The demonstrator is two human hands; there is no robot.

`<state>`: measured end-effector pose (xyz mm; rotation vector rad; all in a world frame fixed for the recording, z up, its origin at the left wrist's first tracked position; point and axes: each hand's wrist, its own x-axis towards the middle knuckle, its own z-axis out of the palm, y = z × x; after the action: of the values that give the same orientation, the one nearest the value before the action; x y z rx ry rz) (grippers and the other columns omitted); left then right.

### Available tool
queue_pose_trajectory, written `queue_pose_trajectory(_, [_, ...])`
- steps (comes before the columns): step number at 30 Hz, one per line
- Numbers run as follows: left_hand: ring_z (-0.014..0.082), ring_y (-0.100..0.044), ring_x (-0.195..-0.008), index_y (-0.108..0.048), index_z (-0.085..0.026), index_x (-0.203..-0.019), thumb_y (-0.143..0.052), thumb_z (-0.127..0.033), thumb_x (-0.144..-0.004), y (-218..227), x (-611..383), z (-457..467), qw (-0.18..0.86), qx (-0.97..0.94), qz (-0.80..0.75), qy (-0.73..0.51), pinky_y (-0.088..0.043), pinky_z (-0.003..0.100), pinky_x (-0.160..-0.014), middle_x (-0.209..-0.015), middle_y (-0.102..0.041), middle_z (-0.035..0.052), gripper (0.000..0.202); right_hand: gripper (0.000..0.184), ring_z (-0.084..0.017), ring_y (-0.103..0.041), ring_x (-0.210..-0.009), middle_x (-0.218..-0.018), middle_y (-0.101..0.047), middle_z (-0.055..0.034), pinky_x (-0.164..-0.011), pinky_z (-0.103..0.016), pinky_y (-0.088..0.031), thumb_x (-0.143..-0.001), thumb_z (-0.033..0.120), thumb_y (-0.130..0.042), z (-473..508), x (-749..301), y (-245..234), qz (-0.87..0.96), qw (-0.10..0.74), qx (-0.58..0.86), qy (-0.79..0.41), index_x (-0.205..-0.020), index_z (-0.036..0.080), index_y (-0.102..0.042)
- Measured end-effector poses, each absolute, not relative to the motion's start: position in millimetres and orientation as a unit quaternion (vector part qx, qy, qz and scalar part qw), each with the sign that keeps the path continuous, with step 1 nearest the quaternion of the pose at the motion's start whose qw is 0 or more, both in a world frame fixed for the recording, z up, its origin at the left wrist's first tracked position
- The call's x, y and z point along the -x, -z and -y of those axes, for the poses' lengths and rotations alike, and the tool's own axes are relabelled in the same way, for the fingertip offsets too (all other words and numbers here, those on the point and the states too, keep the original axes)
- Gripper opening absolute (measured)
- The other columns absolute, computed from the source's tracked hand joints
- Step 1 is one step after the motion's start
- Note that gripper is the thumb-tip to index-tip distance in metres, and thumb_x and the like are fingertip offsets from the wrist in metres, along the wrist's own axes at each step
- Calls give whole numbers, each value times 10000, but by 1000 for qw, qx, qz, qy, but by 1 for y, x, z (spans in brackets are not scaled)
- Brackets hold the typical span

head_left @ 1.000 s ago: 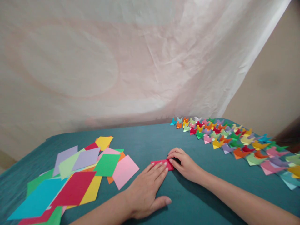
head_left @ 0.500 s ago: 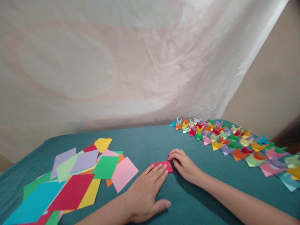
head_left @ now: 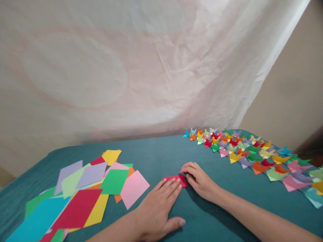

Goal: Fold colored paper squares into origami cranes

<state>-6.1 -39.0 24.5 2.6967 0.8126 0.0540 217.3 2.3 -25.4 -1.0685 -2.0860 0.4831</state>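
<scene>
A small folded piece of red paper (head_left: 183,182) lies on the table in front of me. Across its left part, my left hand (head_left: 161,201) rests flat with fingers stretched out and thumb spread to the side, covering much of it. At the paper's far right corner, my right hand (head_left: 198,179) has curled fingers, with thumb and fingertips closed together at the edge. How firmly it grips there is partly hidden by the fingers.
Loose coloured paper sheets (head_left: 78,208) overlap on the left of the teal-covered table (head_left: 151,151). On the right stand rows of several small folded paper birds (head_left: 252,148). A pale cloth (head_left: 141,77) hangs behind the table.
My right hand's fingertips have slid slightly left along the paper's far edge. The left hand stays flat on the paper, and the camera view has shifted a little.
</scene>
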Motion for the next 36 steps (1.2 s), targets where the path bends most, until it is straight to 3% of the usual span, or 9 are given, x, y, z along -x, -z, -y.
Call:
queue_pose_trajectory(5, [248, -142, -1379, -147, -157, -1447, -295, -597, -892, -25, 6, 39, 156, -945, -285, -18, -134, 443, -1129, -1499, -154, 116, 723, 179, -196, -513, -935, -962, -573, -54, -845, -356, -402, -820, 111, -527, 1, -216, 21, 818, 355, 418, -176, -946, 209, -606])
queue_pose_trajectory(24, [286, -130, -1377, -158, -178, -1446, -326, -593, -886, -20, 7, 39, 159, -942, -293, -35, -178, 478, -1111, -1502, -162, 109, 717, 140, -195, -502, -918, -946, -561, -48, -817, -348, -404, -806, 101, -537, 1, -215, 20, 817, 333, 436, -179, -898, 203, -569])
queue_pose_trajectory(36, [257, -323, -1315, -355, -177, -1375, -318, -492, -930, -16, 8, 33, 114, -926, -356, -55, -311, 426, -1068, -1440, -341, 113, 547, 143, -205, -505, -932, -955, -561, -55, -822, -357, -409, -797, 110, -541, 1, -215, 19, 818, 333, 436, -174, -899, 205, -570])
